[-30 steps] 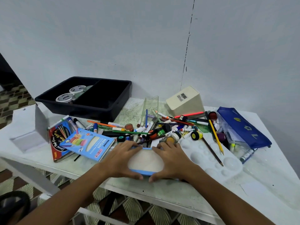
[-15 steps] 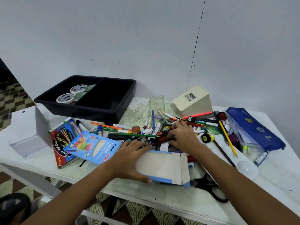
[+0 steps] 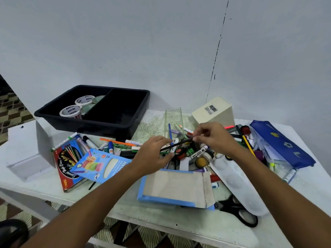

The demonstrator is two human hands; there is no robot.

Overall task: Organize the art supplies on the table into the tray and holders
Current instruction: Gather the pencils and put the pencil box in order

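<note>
- On the surface at far left we see the black tray, two tape rolls inside.
- Our left hand pinches a thin black stick over the supplies.
- Our right hand pinches its other end.

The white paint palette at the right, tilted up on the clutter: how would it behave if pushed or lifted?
The white paint palette looks like thin moulded plastic, so probably light and fairly stiff. It leans on the pile with its near end over the black scissors, so a nudge would likely slide it.
</note>
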